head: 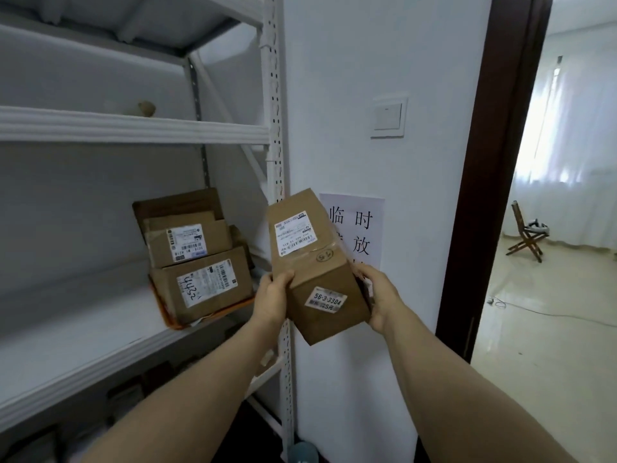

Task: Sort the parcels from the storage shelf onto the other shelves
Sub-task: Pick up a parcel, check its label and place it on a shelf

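A brown cardboard parcel (314, 262) with white labels is held in the air in front of the white wall, just right of the shelf post. My left hand (272, 297) grips its left edge and my right hand (375, 295) grips its right side. On the white storage shelf (83, 332) to the left stands a stack of other parcels: a large box (203, 285) with a handwritten label below, a smaller box (188, 242) on top, and a dark one behind them.
The perforated shelf post (276, 95) rises beside the held parcel. A paper sign (362, 225) and a light switch (389, 116) are on the wall. A dark door frame (480, 195) opens to a room with a folding chair (527, 233). Lower shelf items are dim.
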`<act>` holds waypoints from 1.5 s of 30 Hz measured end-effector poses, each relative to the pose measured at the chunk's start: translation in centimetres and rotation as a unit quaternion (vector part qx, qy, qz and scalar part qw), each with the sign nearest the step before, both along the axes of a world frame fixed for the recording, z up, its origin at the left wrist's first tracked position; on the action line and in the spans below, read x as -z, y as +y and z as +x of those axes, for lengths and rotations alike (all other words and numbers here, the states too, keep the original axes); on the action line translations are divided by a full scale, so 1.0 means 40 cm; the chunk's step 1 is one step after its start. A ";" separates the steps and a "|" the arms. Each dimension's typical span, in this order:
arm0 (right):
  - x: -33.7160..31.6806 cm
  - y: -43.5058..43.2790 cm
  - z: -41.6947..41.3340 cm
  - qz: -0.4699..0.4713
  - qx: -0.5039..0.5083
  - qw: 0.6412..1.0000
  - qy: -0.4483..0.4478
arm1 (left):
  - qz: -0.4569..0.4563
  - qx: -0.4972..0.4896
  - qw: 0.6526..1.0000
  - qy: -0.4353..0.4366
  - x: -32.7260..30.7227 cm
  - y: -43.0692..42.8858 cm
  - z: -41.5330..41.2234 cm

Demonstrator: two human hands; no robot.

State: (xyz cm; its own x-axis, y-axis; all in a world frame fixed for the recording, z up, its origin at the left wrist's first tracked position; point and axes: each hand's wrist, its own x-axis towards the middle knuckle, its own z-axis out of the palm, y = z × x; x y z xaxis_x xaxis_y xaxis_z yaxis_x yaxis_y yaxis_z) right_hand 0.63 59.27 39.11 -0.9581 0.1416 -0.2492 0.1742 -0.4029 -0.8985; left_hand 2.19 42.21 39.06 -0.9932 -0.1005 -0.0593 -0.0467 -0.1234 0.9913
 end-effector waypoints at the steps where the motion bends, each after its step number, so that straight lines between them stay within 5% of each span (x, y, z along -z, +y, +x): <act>1: 0.007 0.002 -0.003 -0.004 -0.010 1.000 -0.006 | 0.019 -0.001 1.000 -0.012 -0.009 -0.004 -0.002; 22: 0.012 0.068 -0.016 0.053 -0.038 0.998 0.016 | -0.044 0.077 0.992 -0.090 -0.085 -0.019 -0.049; 25: 0.026 0.078 -0.004 0.071 -0.080 0.994 0.026 | -0.130 0.099 0.980 -0.112 -0.072 -0.038 -0.053; 30: 0.035 0.078 -0.002 0.100 -0.154 0.981 0.057 | -0.078 0.181 0.966 -0.167 -0.062 -0.030 -0.051; 34: 0.054 0.079 -0.006 0.130 -0.163 0.977 0.051 | -0.134 0.232 0.946 -0.183 -0.031 -0.021 -0.042; 45: 0.054 0.064 -0.011 0.176 -0.166 0.969 0.055 | -0.156 0.230 0.949 -0.149 0.022 -0.033 -0.054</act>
State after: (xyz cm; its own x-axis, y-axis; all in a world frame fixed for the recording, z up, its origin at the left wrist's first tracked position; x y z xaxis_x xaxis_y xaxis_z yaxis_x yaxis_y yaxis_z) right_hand 0.21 61.83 36.95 -0.9834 -0.1213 -0.1350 0.1367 -0.0057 -0.9906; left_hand 0.04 40.89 38.17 -0.8803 0.2806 -0.3826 -0.3077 0.2760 0.9106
